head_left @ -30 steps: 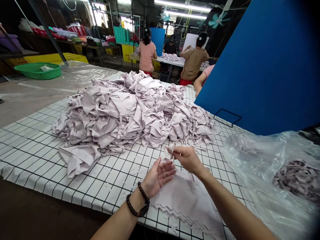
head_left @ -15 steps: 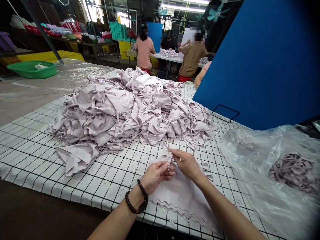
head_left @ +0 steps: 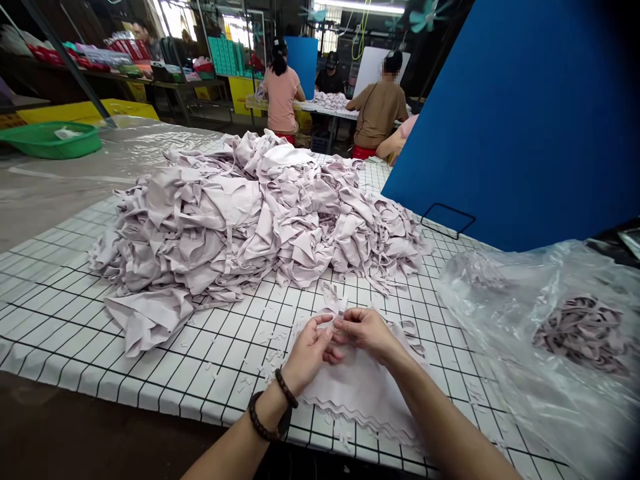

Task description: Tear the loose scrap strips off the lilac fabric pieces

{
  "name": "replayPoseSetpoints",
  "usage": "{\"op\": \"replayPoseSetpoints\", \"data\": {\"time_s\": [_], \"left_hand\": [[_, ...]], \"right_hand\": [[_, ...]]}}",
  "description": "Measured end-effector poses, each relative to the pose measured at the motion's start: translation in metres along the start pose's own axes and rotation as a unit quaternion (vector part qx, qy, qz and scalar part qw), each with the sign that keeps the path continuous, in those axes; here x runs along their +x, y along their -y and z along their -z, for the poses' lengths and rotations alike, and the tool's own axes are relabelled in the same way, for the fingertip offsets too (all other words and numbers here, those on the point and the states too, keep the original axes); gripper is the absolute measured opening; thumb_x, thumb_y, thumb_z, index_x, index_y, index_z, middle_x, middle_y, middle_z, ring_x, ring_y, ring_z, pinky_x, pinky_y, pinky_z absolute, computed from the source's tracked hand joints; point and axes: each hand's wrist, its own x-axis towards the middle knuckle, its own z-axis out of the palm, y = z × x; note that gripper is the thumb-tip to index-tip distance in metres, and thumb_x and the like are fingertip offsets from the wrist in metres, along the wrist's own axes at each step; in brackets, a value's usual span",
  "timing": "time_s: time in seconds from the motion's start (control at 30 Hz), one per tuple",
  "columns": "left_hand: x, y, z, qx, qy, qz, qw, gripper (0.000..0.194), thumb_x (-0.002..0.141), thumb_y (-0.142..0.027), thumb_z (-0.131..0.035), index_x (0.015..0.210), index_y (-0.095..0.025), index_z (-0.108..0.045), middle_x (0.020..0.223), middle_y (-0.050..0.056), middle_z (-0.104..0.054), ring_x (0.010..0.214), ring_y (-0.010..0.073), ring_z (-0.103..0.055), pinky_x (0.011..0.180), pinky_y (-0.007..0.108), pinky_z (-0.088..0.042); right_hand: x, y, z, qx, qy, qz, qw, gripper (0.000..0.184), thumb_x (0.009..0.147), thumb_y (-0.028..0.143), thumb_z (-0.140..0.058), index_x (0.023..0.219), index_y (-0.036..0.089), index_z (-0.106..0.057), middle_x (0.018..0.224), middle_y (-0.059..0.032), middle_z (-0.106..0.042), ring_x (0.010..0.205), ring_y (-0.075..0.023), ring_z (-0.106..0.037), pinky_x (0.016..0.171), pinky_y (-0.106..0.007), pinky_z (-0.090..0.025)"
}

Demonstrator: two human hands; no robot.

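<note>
A pale lilac garment piece [head_left: 363, 393] with wavy lower edges lies flat on the table under my hands, seemingly layered. A narrow strap [head_left: 330, 297] of the same cloth sticks up at its top. My right hand [head_left: 367, 333] pinches the strap between thumb and bent fingers. Close against it on the left, my left hand [head_left: 313, 350] has its fingers curled and its thumb and forefinger on the strap; the exact pinch spot is partly hidden. Dark beaded bands circle my left wrist. Loose strap ends [head_left: 411, 330] stick out past my right hand.
A big heap of lilac garments [head_left: 240, 220] stands behind my hands on the grid-patterned tablecloth [head_left: 220, 360], with small scraps scattered on it. At right lie a clear plastic bag [head_left: 505, 320] with straps and a blue board [head_left: 500, 120]. A green basin [head_left: 55, 143] sits left; people work beyond.
My right hand has drawn its fingers down and inward, closer to my left fingertips. The view has shifted slightly; the heap looks the same.
</note>
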Motion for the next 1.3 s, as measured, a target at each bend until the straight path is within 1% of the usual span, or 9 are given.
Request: {"op": "replayPoseSetpoints", "data": {"time_s": [0.07, 0.13, 0.2, 0.33, 0.47, 0.6, 0.7, 0.9, 1.3], "left_hand": [[-0.006, -0.003, 0.004, 0.181, -0.056, -0.062, 0.980, 0.040, 0.087, -0.042, -0.050, 0.119, -0.018, -0.046, 0.094, 0.007, -0.058, 0.074, 0.0166, -0.059, 0.073, 0.036, -0.050], [-0.010, -0.005, 0.007, 0.343, -0.097, -0.123, 0.926, 0.032, 0.084, -0.038, -0.054, 0.111, -0.020, -0.054, 0.098, 0.006, -0.053, 0.088, 0.0199, -0.056, 0.083, 0.039, -0.046], [-0.010, -0.005, 0.008, 0.441, -0.104, -0.146, 0.879, 0.026, 0.083, -0.034, -0.057, 0.105, -0.020, -0.058, 0.100, 0.006, -0.049, 0.097, 0.0220, -0.052, 0.088, 0.039, -0.044], [-0.004, -0.005, 0.003, 0.531, -0.103, -0.133, 0.830, 0.025, 0.081, -0.033, -0.060, 0.102, -0.019, -0.058, 0.101, 0.007, -0.045, 0.097, 0.0226, -0.050, 0.084, 0.037, -0.045], [0.001, -0.009, -0.003, 0.576, -0.112, -0.103, 0.803, 0.031, 0.080, -0.034, -0.062, 0.106, -0.019, -0.055, 0.103, 0.006, -0.045, 0.094, 0.0214, -0.050, 0.079, 0.033, -0.045], [0.003, -0.011, -0.003, 0.588, -0.099, -0.084, 0.798, 0.017, 0.080, -0.033, -0.062, 0.089, -0.018, -0.058, 0.098, 0.005, -0.048, 0.088, 0.0195, -0.052, 0.074, 0.030, -0.045], [0.004, -0.008, -0.002, 0.570, -0.103, -0.092, 0.810, 0.013, 0.082, -0.031, -0.060, 0.083, -0.018, -0.059, 0.094, 0.005, -0.050, 0.089, 0.0195, -0.052, 0.074, 0.030, -0.045], [0.005, 0.002, 0.002, 0.524, -0.123, -0.121, 0.834, 0.014, 0.081, -0.030, -0.062, 0.076, -0.017, -0.060, 0.089, 0.004, -0.051, 0.088, 0.0196, -0.052, 0.078, 0.032, -0.045], [0.007, 0.006, 0.004, 0.512, -0.135, -0.136, 0.837, 0.014, 0.078, -0.028, -0.067, 0.075, -0.016, -0.061, 0.086, 0.004, -0.052, 0.086, 0.0198, -0.051, 0.079, 0.034, -0.045]], "right_hand": [[0.003, -0.004, 0.002, -0.009, -0.013, -0.015, 1.000, 0.029, 0.066, 0.040, -0.072, 0.065, 0.015, -0.058, 0.050, 0.0047, -0.049, 0.040, -0.0066, -0.038, 0.037, -0.021, -0.026], [0.005, -0.009, 0.002, -0.023, -0.019, -0.027, 0.999, 0.028, 0.066, 0.040, -0.071, 0.070, 0.015, -0.060, 0.051, 0.0034, -0.051, 0.039, -0.0071, -0.039, 0.035, -0.021, -0.027], [0.006, -0.012, 0.002, -0.034, -0.028, -0.025, 0.999, 0.027, 0.067, 0.040, -0.070, 0.070, 0.014, -0.060, 0.052, 0.0027, -0.052, 0.039, -0.0067, -0.039, 0.035, -0.020, -0.026], [0.005, -0.015, 0.001, -0.054, -0.045, -0.015, 0.997, 0.026, 0.069, 0.038, -0.068, 0.068, 0.014, -0.060, 0.054, 0.0023, -0.053, 0.041, -0.0061, -0.039, 0.037, -0.020, -0.027], [0.005, -0.018, 0.001, -0.061, -0.046, 0.001, 0.997, 0.024, 0.072, 0.037, -0.065, 0.072, 0.013, -0.063, 0.055, 0.0030, -0.053, 0.041, -0.0060, -0.038, 0.039, -0.021, -0.027], [0.004, -0.019, -0.001, -0.052, -0.040, 0.021, 0.998, 0.021, 0.071, 0.034, -0.065, 0.071, 0.013, -0.063, 0.060, 0.0011, -0.057, 0.051, -0.0089, -0.046, 0.047, -0.021, -0.033], [0.001, -0.018, -0.003, -0.064, -0.033, 0.040, 0.997, 0.020, 0.072, 0.033, -0.065, 0.071, 0.013, -0.064, 0.064, -0.0007, -0.060, 0.058, -0.0117, -0.052, 0.053, -0.022, -0.038], [-0.003, -0.017, -0.004, -0.098, -0.015, 0.056, 0.994, 0.021, 0.075, 0.035, -0.062, 0.073, 0.014, -0.063, 0.067, -0.0016, -0.062, 0.061, -0.0134, -0.053, 0.056, -0.023, -0.039], [-0.003, -0.025, 0.001, -0.139, 0.021, 0.079, 0.987, 0.021, 0.080, 0.035, -0.059, 0.081, 0.014, -0.064, 0.073, -0.0030, -0.063, 0.066, -0.0146, -0.055, 0.060, -0.024, -0.041]]}}
